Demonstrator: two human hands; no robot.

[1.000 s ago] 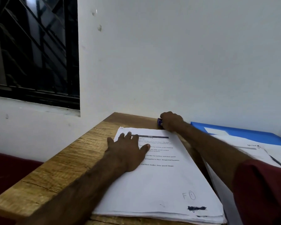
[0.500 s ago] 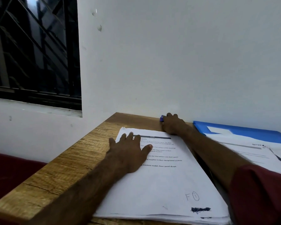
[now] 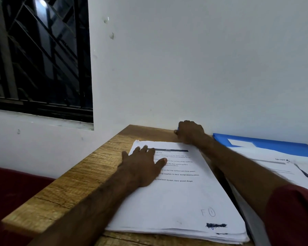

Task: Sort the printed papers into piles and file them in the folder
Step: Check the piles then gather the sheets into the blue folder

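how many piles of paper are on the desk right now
2. One stack lies in front under the left hand; a looser pile lies to its right on the blue folder. More may be hidden behind the right arm.
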